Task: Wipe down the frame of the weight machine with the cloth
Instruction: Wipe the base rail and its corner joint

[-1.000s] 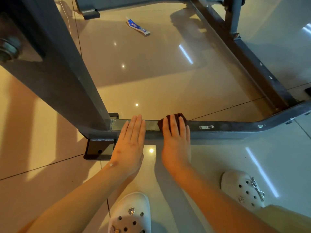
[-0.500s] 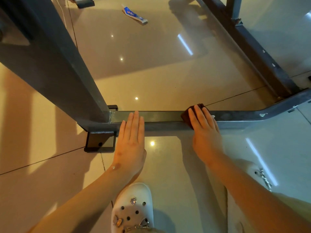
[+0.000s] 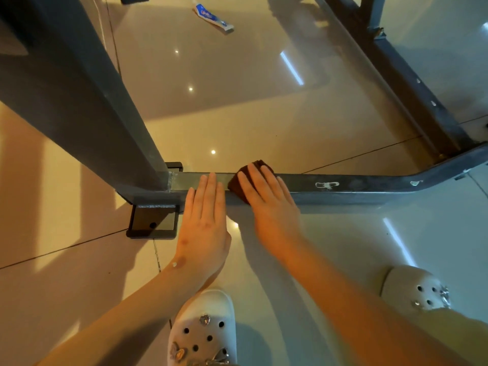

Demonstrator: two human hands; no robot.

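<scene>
Pressing the dark-red cloth (image 3: 239, 184) onto the frame's floor bar (image 3: 356, 184), right hand (image 3: 269, 204) flat-fingered (left hand (image 3: 204, 220) likewise flat, beside it).

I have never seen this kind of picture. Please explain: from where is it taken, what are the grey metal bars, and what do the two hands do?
The camera sits on the person's head and looks down, so you see their own arms and white shoes. The grey bars are the frame of a weight machine: a low bar lies along the glossy tiled floor, joined to a thick post. The right hand presses a dark brown cloth onto the low bar with straight fingers, to wipe it. The left hand rests flat on the same bar beside it, holding nothing. Farther off, a small blue and white tube lies on the floor.
</scene>
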